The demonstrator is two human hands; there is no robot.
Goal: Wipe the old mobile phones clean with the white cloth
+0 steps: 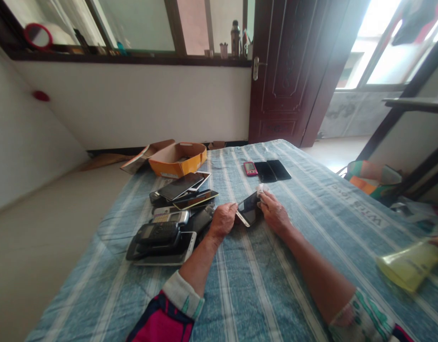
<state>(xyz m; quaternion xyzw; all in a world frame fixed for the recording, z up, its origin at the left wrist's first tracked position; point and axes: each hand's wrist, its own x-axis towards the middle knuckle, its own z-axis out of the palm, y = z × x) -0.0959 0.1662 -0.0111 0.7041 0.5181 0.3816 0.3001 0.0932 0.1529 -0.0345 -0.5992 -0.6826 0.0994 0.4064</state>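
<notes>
Phone, a flat slab of dark glossy glass with a white end, lies between the hands over striped blue cloth. The left hand clamps its left edge; the right hand pinches a crumpled white wipe at its far end. Both forearms angle inward.

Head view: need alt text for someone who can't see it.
The left hand grips a white-edged dark phone; the right hand holds a crumpled white wad at its far corner. Assorted phones lie piled at left on a blue striped cloth, near an open orange cardboard box.
</notes>
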